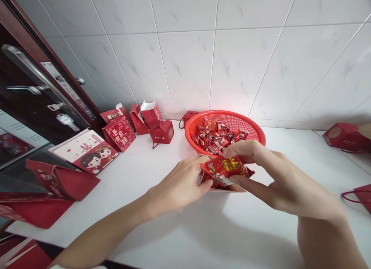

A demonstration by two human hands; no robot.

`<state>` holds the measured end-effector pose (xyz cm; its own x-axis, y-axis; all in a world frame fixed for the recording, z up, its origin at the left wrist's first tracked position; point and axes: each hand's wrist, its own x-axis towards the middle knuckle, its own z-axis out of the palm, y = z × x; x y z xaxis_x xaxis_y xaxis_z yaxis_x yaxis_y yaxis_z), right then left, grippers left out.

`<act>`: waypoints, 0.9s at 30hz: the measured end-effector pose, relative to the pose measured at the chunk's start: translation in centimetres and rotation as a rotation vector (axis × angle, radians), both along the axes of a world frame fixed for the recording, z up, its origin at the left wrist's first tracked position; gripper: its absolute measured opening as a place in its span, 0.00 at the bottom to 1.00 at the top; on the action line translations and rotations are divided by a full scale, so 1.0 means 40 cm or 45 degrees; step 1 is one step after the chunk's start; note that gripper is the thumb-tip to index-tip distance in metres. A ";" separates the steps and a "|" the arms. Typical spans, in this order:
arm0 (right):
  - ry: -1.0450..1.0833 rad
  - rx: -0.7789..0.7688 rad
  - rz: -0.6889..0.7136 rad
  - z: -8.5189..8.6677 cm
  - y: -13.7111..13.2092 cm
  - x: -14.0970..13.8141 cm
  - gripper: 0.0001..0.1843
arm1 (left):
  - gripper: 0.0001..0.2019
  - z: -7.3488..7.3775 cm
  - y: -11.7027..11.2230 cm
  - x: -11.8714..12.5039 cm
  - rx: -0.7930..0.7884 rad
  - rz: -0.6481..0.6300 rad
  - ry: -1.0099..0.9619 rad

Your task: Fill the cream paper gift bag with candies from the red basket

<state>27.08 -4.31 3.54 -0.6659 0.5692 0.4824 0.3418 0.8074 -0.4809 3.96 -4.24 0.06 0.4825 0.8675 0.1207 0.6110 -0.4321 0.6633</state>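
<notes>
My right hand (272, 180) pinches a red and gold candy packet (227, 167) between thumb and fingers. The packet is over the mouth of an open gift box (232, 188), whose pale inner wall shows. Red-wrapped pieces lie inside the box, mostly covered by the packet. My left hand (185, 180) grips the left side of this box, with its thumb at the near rim. Just behind the box stands a red plastic basket (247, 126) with many small wrapped candies (218, 137) in it.
Several red gift boxes stand to the left, among them a closed box (162, 132) and a box with cartoon figures (89, 151). More red boxes (344, 137) lie at the right. A tiled wall (185, 68) rises behind the white table (162, 230); a dark door with keys (65, 120) is at left.
</notes>
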 end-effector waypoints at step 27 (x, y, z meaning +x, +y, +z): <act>-0.623 0.189 -0.212 -0.074 0.033 -0.087 0.26 | 0.19 -0.036 0.018 -0.044 0.192 -0.068 -0.051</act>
